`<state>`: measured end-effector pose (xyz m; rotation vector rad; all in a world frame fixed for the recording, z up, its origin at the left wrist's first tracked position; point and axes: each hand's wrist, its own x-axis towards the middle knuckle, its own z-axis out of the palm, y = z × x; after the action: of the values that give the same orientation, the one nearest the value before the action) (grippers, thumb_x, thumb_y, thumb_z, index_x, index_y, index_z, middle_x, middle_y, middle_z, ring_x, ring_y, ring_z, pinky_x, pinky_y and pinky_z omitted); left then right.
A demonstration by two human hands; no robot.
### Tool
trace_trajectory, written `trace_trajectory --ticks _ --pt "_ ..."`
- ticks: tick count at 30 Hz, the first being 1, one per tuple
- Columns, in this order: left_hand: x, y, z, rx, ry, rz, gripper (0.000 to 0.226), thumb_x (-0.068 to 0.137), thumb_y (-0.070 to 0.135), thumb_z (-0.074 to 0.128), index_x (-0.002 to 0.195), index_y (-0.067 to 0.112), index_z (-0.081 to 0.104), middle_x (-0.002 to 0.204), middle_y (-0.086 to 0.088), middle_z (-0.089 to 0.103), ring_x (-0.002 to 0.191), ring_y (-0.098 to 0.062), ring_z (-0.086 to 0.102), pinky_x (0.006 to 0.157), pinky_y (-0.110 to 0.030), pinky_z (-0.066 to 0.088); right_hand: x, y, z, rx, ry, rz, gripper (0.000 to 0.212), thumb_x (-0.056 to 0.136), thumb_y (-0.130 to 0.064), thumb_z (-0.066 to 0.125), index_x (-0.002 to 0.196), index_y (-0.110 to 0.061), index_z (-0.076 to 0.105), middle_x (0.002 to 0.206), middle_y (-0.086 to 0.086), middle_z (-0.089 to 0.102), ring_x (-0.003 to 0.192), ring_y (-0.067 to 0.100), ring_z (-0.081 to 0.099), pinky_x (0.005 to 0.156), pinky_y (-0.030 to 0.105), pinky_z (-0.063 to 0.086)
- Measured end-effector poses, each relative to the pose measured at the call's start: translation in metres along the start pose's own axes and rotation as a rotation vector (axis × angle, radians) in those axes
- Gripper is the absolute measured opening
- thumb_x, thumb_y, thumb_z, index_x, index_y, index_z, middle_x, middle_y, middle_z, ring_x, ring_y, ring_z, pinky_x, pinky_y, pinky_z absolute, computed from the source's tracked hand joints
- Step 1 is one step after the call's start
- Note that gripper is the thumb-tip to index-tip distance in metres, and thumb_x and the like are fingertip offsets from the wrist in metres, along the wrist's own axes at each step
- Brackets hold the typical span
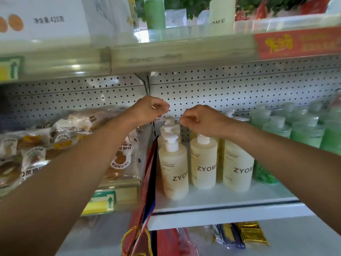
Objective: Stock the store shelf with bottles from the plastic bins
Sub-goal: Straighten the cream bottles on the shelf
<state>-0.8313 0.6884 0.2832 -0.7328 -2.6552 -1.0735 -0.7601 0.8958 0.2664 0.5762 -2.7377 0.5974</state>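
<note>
Bread packs [60,137], soft and film-wrapped, fill the left bay; not part of the task.

Left hand [150,109]: raised at the far end of the shelf, over the far bottles of the left cream row, fingers curled. Whether it pinches a pump head below cannot be told.

Cream pump bottles [203,161], marked ZYOM: upright on the white shelf [221,200] in rows running near to far, just right of a red hanging bag [147,182]. Judged full, so fairly heavy; rigid, smooth plastic, likely slippery. Pump heads look the weak point. Best hold is round the body below the shoulder, not by the pump.

Right hand [199,120]: fingers curled, just above the pump of the middle cream row; no object is visible in its grip.

Green pump bottles [306,130]: crowded on the same shelf at the right, touching one another. Likely the same handling.

Plastic bins: none seen here.
</note>
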Motion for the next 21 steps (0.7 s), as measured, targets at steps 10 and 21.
trace_trajectory --ticks 10,21 --pt "-0.025 0.003 0.018 0.243 -0.126 -0.015 0.033 0.085 0.018 0.068 0.117 0.025 0.069 0.116 0.005 0.068 0.099 -0.007 0.061 0.088 -0.022 0.048 -0.019 -0.04 0.018 -0.122 -0.152 -0.075 0.042 0.066 -0.069 0.067 0.085 -0.032 0.063 0.076 -0.013 0.062 0.073 0.007 0.058 0.057 0.026 0.042" --pt "-0.027 0.001 0.021 0.192 -0.064 -0.05 0.025 0.084 0.027 0.073 0.108 0.018 0.071 0.083 0.008 0.069 0.073 -0.009 0.066 0.08 -0.032 0.057 -0.023 -0.041 0.005 -0.226 -0.183 0.006 0.04 0.075 -0.057 0.07 0.067 -0.027 0.046 0.071 -0.009 0.048 0.064 0.011 0.048 0.055 0.028 0.032"
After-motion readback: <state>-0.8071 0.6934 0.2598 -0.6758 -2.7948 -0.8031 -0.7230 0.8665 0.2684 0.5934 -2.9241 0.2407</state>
